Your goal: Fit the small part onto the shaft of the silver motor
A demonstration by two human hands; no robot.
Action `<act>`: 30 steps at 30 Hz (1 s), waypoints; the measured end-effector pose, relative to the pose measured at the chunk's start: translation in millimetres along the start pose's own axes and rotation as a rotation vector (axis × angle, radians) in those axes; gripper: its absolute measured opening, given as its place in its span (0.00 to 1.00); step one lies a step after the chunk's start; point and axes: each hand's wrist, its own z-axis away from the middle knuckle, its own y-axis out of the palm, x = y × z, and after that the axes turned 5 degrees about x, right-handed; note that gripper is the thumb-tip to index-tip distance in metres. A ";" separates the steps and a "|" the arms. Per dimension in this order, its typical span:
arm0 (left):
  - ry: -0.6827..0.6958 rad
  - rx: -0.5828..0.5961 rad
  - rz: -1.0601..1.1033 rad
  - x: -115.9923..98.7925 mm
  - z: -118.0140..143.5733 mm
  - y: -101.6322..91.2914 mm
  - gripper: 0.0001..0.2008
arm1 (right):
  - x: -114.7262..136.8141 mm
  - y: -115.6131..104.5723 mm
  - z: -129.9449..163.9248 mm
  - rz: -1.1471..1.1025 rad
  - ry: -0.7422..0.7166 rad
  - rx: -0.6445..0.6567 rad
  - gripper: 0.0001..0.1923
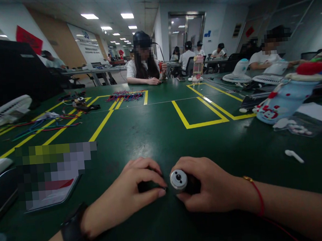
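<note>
A: What's sitting at the lower left of the frame?

B: The left hand (128,195) is resting on the green bench (162,135), its fingers (151,175) curling closed over a small dark part (143,185), mostly hidden.

A: And just right of it?

B: A short cylinder (178,180) is lying low at centre, its long axis running left to right, its silver end face pointing left and towards the camera. The right hand (211,189) is gripping its dark body, fingers wrapping above and thumb below, the silver end sticking out past them, nearly touching the left fingertips.
</note>
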 end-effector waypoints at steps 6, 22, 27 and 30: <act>-0.013 -0.329 0.135 -17.9 -5.0 -2.5 0.06 | 1.0 1.2 -1.1 0.036 -0.005 -0.005 0.15; -0.275 -0.415 0.352 5.9 -4.7 -5.8 0.10 | 1.4 0.1 -1.5 0.022 -0.007 0.014 0.15; -0.344 -0.632 0.861 35.0 -8.7 -10.7 0.08 | 1.2 -1.7 -2.1 0.006 0.009 0.029 0.15; -0.309 -0.658 1.025 37.1 -8.1 -12.2 0.06 | 1.1 -1.7 -2.2 -0.001 0.010 0.035 0.16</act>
